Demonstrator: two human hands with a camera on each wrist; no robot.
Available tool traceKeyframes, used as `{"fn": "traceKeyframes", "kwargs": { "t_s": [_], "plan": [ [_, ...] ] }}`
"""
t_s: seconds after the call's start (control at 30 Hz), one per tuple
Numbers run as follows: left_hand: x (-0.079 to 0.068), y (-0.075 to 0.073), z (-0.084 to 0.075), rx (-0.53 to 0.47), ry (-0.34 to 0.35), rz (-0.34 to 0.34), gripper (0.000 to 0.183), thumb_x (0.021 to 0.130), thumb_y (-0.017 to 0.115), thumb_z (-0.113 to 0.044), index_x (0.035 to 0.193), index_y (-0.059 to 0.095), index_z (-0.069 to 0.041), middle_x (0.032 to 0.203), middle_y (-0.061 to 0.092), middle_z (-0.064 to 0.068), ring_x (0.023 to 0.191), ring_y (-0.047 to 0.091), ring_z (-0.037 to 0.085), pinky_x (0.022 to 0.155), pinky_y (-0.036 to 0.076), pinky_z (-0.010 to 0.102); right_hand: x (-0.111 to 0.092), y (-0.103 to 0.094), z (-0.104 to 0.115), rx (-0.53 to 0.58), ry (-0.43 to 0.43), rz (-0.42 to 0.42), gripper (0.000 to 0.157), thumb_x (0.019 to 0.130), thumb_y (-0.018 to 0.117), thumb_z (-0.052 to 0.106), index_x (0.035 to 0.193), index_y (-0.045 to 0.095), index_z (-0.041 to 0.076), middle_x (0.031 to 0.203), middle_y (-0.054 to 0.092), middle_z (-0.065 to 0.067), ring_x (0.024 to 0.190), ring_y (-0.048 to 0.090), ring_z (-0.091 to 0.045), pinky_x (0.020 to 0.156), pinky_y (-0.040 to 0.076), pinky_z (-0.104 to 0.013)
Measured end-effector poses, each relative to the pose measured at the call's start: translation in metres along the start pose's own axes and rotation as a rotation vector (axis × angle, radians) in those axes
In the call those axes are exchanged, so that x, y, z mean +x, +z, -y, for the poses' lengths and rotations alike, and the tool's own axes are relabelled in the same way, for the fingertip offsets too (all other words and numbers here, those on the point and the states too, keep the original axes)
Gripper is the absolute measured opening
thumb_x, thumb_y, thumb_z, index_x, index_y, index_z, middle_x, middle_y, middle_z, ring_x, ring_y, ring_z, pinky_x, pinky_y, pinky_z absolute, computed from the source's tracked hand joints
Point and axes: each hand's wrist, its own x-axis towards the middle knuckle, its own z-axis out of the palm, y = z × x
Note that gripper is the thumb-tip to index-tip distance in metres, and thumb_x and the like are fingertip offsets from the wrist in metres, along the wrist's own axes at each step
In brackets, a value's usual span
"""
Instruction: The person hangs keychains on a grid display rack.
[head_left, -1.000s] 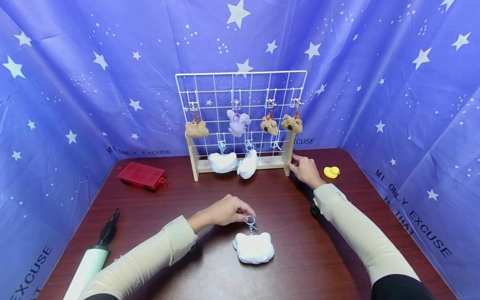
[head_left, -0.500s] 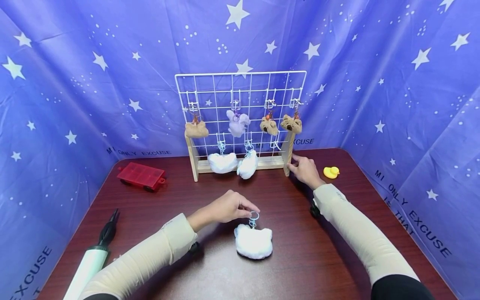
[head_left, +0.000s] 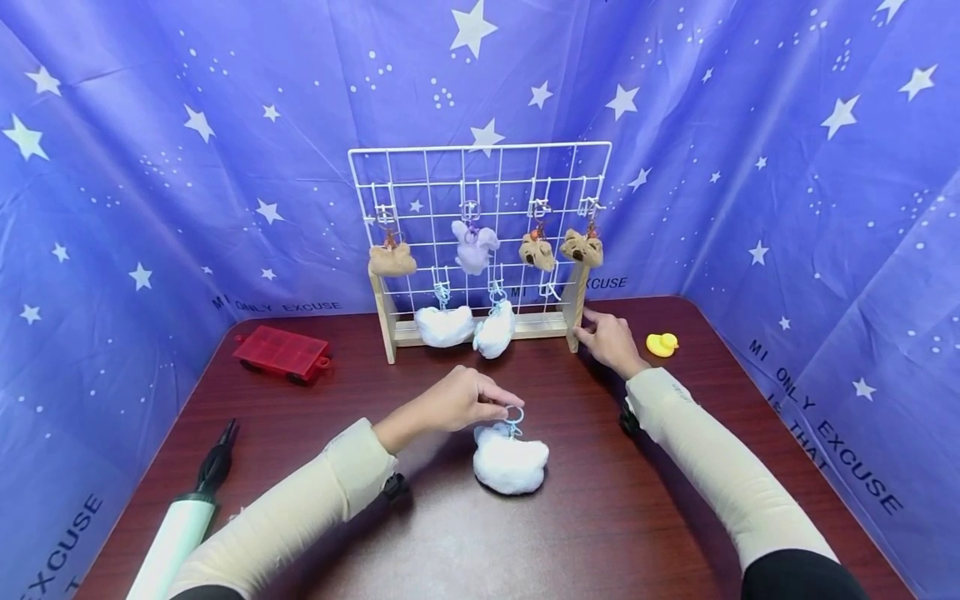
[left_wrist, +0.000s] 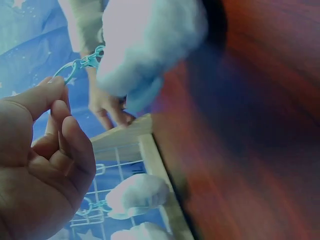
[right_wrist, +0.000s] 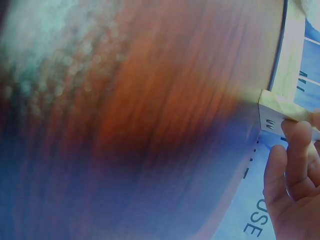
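Note:
My left hand (head_left: 453, 402) pinches the ring of a white plush keychain (head_left: 512, 467) between thumb and forefinger. The plush (left_wrist: 150, 40) dangles from its light blue clasp, close over the table. At the back, my right hand (head_left: 611, 343) grips the right wooden leg (head_left: 576, 312) of a white wire display rack, thumb in front; the right wrist view has the fingertips (right_wrist: 300, 131) at the leg's end. Two white plush keychains, one of them this plush (head_left: 446, 327), hang on the rack's lower row. Above are a purple plush (head_left: 475, 250) and three brown ones, including this brown plush (head_left: 392, 260).
A red divided box (head_left: 283, 352) lies at the back left. Along the left edge is a hand pump (head_left: 176, 533) with a black nozzle. A yellow rubber duck (head_left: 662, 345) sits right of my right hand. Starry blue curtains (head_left: 225, 167) surround the table.
My left hand has moved forward and slightly right, lifting the keychain by its ring and carrying the plush toward the rack. My right hand stays on the rack's leg.

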Motion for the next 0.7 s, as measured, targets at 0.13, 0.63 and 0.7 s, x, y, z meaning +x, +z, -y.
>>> {"fn": "traceKeyframes", "kwargs": {
  "t_s": [0.13, 0.63, 0.7],
  "plan": [
    [0.006, -0.007, -0.004, 0.005, 0.000, -0.022, 0.023, 0.093, 0.075, -0.015, 0.116, 0.079, -0.016, 0.096, 0.080, 0.000, 0.056, 0.041, -0.005, 0.047, 0.036, 0.012, 0.000, 0.000, 0.000, 0.003, -0.002, 0.002, 0.054, 0.098, 0.067, 0.030, 0.147, 0.055, 0.012, 0.078, 0.077, -0.007, 0.072, 0.069, -0.023, 0.082, 0.058, -0.047],
    [0.032, -0.016, -0.006, -0.012, -0.088, -0.062, 0.023, 0.096, 0.072, -0.016, 0.118, 0.078, -0.019, 0.081, 0.076, -0.001, 0.051, 0.039, -0.001, 0.045, 0.032, 0.016, 0.000, -0.001, 0.000, 0.002, 0.007, 0.007, 0.054, 0.098, 0.067, 0.029, 0.147, 0.054, 0.010, 0.081, 0.078, -0.007, 0.071, 0.068, -0.021, 0.082, 0.057, -0.047],
    [0.036, -0.015, -0.006, -0.017, -0.095, -0.074, 0.023, 0.096, 0.072, -0.016, 0.118, 0.078, -0.019, 0.090, 0.079, -0.001, 0.054, 0.041, -0.001, 0.047, 0.032, 0.016, 0.000, -0.001, 0.001, -0.003, 0.007, 0.004, 0.054, 0.098, 0.067, 0.029, 0.147, 0.054, 0.010, 0.081, 0.078, -0.008, 0.072, 0.069, -0.022, 0.083, 0.058, -0.047]
  ]
}}
